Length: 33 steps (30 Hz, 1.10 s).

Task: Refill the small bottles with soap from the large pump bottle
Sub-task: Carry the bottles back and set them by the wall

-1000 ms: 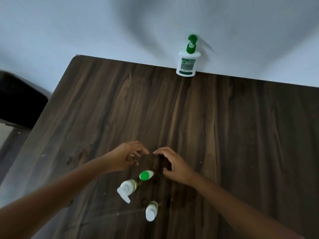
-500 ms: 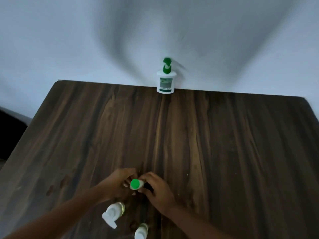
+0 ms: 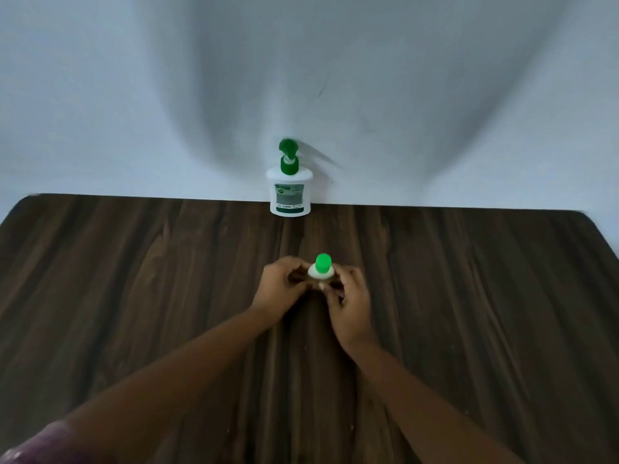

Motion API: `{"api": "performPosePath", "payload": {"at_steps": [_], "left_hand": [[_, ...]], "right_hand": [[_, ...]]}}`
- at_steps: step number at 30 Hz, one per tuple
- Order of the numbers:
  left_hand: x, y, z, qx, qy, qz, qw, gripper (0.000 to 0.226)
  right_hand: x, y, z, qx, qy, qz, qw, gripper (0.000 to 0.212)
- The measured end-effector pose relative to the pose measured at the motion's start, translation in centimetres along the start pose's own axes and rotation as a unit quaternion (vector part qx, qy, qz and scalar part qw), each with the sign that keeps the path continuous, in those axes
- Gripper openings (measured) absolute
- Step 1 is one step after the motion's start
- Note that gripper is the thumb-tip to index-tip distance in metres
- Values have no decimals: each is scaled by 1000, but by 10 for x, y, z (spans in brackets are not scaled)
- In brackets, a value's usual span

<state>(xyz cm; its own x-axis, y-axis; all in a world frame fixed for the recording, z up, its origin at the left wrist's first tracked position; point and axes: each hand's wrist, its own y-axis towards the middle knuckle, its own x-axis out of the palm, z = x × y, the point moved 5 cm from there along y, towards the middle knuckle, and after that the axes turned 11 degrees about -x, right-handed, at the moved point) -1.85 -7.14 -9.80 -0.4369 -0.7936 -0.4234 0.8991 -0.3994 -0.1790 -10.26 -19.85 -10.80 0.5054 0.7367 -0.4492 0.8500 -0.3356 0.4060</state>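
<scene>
Both hands close on one small bottle [image 3: 322,270], straight in front of the large pump bottle [image 3: 290,195] and well short of it. The left hand [image 3: 280,289] curls its fingers round the bottle's near-left side, and the right hand [image 3: 349,296] pinches it from the right with bent fingers. Only the small bottle's rounded white shoulder and its smooth, bright green domed cap [image 3: 323,263] show above the fingers, and the body is hidden. The pump bottle is squat, white plastic with a grey-green printed label, a dark green collar and a pump head. It stands upright at the far edge of the table [image 3: 134,279], against the plain pale wall [image 3: 100,95]. The tabletop is dark wood-grain with long streaks and rounded far corners. A purplish sleeve [image 3: 40,443] shows on the left arm, nearest the camera.
</scene>
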Motion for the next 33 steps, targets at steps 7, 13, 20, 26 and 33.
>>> {"api": "performPosePath", "payload": {"at_steps": [7, 13, 20, 26, 33], "left_hand": [[23, 69, 23, 23, -16, 115, 993, 37], [31, 107, 28, -33, -115, 156, 981, 25], [41, 124, 25, -70, -183, 192, 962, 23], [55, 123, 25, -77, -202, 230, 949, 30], [59, 122, 23, -42, -148, 243, 958, 34]], "right_hand": [[-3, 82, 36, 5, -74, 50, 996, 36], [1, 121, 58, 59, -55, 103, 991, 34], [8, 138, 65, 102, -11, 141, 985, 27], [14, 142, 70, 120, -6, 161, 980, 23], [18, 142, 77, 129, -24, 168, 977, 24]]}}
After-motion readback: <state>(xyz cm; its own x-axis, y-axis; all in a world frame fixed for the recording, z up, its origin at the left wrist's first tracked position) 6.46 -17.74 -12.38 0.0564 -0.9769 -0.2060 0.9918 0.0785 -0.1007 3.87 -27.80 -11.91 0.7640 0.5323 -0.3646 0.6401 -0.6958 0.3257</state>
